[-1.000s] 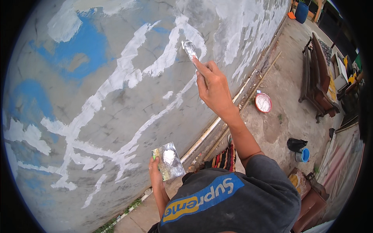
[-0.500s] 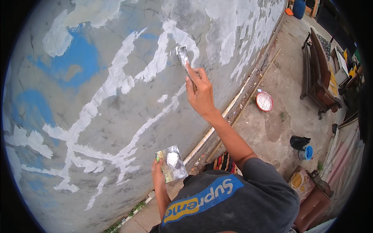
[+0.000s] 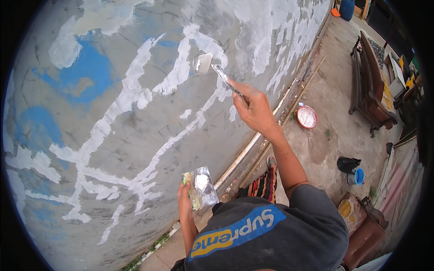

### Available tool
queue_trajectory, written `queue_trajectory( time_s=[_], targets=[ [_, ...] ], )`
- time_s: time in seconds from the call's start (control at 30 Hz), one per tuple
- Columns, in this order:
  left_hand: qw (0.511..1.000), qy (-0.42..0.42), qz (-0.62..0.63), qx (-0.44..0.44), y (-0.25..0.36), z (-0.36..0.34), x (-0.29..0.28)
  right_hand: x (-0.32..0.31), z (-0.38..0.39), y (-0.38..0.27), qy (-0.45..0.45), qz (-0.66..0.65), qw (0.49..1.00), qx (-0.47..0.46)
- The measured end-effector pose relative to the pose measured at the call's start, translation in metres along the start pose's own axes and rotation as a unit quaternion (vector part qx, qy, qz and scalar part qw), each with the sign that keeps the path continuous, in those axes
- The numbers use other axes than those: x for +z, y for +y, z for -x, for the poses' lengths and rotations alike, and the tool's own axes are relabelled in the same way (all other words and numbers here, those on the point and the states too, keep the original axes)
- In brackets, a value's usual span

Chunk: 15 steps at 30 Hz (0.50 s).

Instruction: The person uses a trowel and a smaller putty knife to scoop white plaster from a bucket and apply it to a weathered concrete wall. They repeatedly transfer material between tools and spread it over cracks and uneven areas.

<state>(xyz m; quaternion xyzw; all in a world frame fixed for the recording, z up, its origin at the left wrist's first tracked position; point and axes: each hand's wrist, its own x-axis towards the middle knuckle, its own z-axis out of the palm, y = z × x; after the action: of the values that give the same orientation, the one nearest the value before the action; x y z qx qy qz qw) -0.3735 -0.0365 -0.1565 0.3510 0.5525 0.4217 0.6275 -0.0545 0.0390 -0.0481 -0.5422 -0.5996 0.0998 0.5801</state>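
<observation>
My right hand (image 3: 257,108) is closed round the handle of a putty knife (image 3: 220,74), its index finger stretched along the tool. The blade is tilted at the grey wall (image 3: 194,147), beside a wet-looking patch of white putty (image 3: 205,63); whether it touches the wall I cannot tell. Lower down, my left hand (image 3: 184,202) grips the edge of a flat square metal plate (image 3: 204,198). On that plate lies a dab of white putty (image 3: 201,181). Long white streaks and blue paint patches (image 3: 90,67) cover parts of the wall.
A pipe (image 3: 239,160) runs along the wall's foot. On the ground stand a red-rimmed basin of white paste (image 3: 307,117), a blue bucket (image 3: 357,176) and a black plastic bag (image 3: 348,165). A wooden bench (image 3: 371,86) is at the right, a blue barrel (image 3: 347,10) farther off.
My right hand and the putty knife have moved right and slightly down along the wall. A fresh patch of putty now shows where the blade was. The left hand has barely moved.
</observation>
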Motion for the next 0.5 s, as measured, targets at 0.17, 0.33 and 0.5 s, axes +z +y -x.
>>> queue_trajectory(
  time_s=[0.17, 0.33, 0.5],
  targets=[
    [1.000, 0.019, -0.012, -0.002, -0.009, -0.002, -0.002, -0.011, -0.035, -0.012, 0.004, 0.033, 0.999, -0.009],
    [1.000, -0.008, 0.024, -0.014, -0.017, -0.001, -0.011, 0.007, -0.030, -0.014, 0.015, 0.060, 0.998, -0.012],
    [1.000, 0.006, 0.018, -0.013, -0.018, -0.004, -0.013, 0.031, 0.005, -0.012, -0.012, 0.023, 0.999, 0.018]
  ],
)
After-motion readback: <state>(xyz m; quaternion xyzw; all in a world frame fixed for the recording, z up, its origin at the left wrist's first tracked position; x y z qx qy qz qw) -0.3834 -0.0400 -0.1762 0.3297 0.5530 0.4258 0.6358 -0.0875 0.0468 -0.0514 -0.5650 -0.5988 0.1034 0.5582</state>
